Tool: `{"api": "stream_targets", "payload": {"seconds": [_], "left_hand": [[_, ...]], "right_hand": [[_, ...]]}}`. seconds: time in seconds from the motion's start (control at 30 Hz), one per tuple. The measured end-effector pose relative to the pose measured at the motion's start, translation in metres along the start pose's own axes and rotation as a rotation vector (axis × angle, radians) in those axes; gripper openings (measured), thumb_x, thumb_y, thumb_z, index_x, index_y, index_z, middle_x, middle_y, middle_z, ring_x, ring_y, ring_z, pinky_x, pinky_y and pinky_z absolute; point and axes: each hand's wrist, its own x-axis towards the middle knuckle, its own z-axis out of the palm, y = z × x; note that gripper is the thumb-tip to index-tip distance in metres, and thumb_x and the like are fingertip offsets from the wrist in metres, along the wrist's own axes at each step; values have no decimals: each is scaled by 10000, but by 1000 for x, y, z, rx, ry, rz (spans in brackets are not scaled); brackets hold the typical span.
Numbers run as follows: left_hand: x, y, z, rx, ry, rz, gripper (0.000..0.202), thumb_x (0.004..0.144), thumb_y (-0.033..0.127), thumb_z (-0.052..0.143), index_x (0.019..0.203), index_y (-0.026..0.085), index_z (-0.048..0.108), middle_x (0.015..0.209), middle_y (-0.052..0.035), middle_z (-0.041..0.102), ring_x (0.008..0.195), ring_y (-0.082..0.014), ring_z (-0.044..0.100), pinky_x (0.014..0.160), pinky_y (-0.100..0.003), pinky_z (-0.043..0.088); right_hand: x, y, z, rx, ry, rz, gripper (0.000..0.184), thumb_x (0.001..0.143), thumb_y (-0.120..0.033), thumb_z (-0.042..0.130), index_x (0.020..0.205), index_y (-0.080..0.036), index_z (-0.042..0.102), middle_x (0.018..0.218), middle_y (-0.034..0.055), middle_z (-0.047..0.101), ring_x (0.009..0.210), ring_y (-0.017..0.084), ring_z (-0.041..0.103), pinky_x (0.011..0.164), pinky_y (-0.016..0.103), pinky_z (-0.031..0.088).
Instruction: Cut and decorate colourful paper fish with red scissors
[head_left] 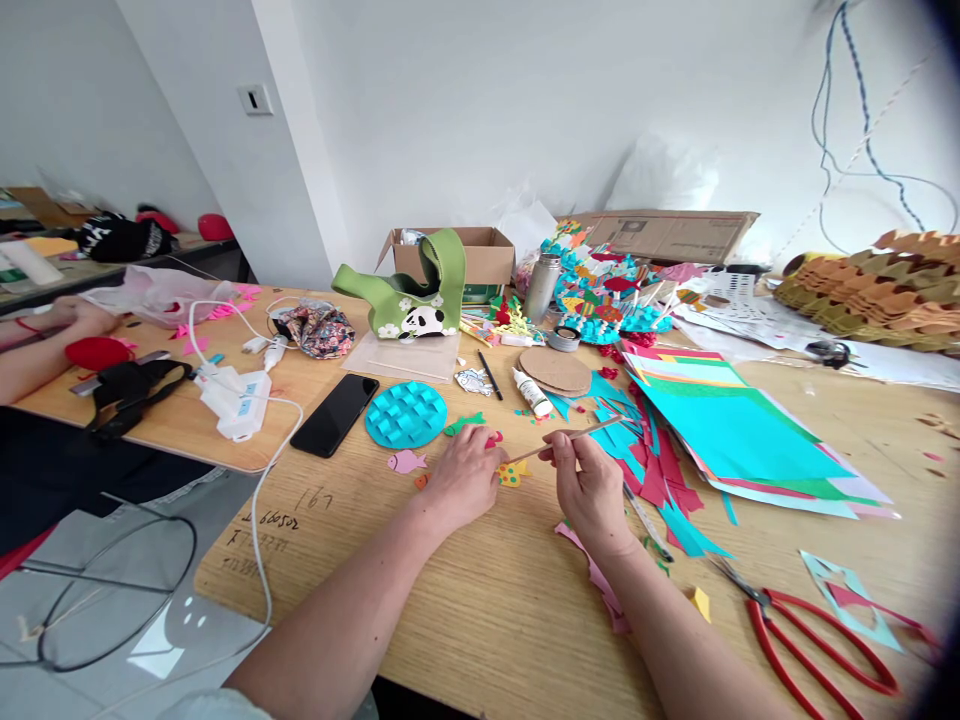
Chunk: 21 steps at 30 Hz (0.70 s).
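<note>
Left forearm (337, 610) and right forearm (660, 640) come in from the bottom edge, over a light wood-grain surface (480, 620). Right grip (585, 485) closed on a thin wooden stick (574, 437), stick angled up and away to the right, other end pointing left toward the left grip (459, 478). Left grip's fingers curled, right at a small red piece (493, 438); can't tell if clamped on it or only touching. Yellow paper fish (512, 473) lies just under the gap between the grips. Green paper fish (463, 425) just beyond the left grip, pink paper fish (407, 461) left of it, blue woven-paper disc (406, 414) farther left, black smartphone (334, 414) past that. Ahead of the right grip: glue tube (532, 392), cardboard circle (555, 371). To its right, paper strips (660, 480) and a stack of coloured paper (750, 450). Red-handled scissors (810, 640) lower right of the grips. Well ahead, green panda bag (405, 285) and cardboard box (450, 255). Far left, well apart, another person's hand (75, 318) rests on a neighbouring part of the surface, beside a white corded device (236, 402).
</note>
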Motion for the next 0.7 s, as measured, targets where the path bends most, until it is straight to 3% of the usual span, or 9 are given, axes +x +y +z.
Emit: {"api": "stream_targets", "payload": {"seconds": [0.37, 0.7], "left_hand": [[0, 1, 0, 0, -27, -15, 248, 805, 118, 497, 997, 199, 631, 1170, -90, 511, 1153, -253, 395, 995, -413, 369], [0, -2, 1, -48, 28, -10, 261, 800, 90, 494, 998, 190, 631, 1134, -82, 528, 1135, -237, 418, 995, -397, 380]], "right_hand": [[-1, 3, -3, 2, 72, 68, 291, 931, -357, 423, 764, -176, 577, 680, 41, 662, 632, 155, 640, 596, 264, 479], [-2, 4, -6, 44, 150, 98, 279, 923, -363, 443, 791, -169, 592, 670, 37, 648, 610, 153, 631, 582, 267, 478]]}}
